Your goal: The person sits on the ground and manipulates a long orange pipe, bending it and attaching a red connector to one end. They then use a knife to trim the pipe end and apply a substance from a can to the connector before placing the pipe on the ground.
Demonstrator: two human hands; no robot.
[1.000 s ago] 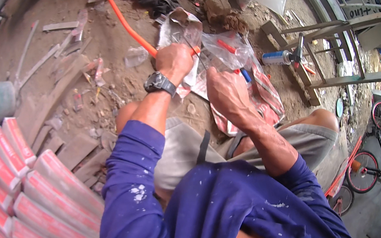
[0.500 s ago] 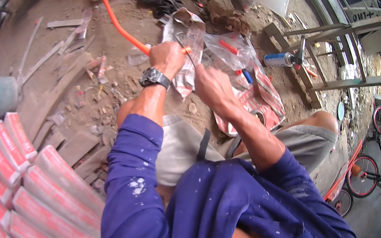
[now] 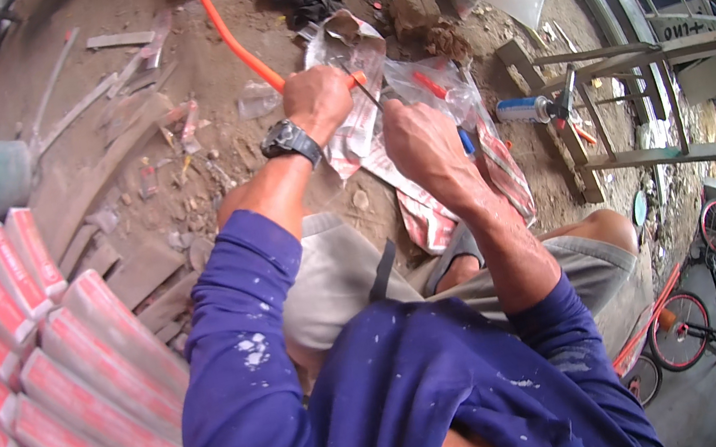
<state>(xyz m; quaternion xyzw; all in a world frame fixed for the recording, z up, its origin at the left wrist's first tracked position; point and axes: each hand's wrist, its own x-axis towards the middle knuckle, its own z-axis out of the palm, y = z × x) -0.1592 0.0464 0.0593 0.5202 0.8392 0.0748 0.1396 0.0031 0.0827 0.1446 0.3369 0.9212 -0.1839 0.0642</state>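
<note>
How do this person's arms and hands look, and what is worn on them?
The sleeves are blue-purple cloth with whitish spots, and they end partway along the forearms. A dark, bulky watch is worn just behind the left hand; none shows behind the right hand. Both are without gloves.

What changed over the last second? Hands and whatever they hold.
The right hand, with the thin dark blade, swung left, then back right and farther from the body. The left hand shifted slightly away from the body. Nothing was let go or newly gripped. Unchanged: left hand on the orange tube, blue-and-white can lying to the right.
</note>
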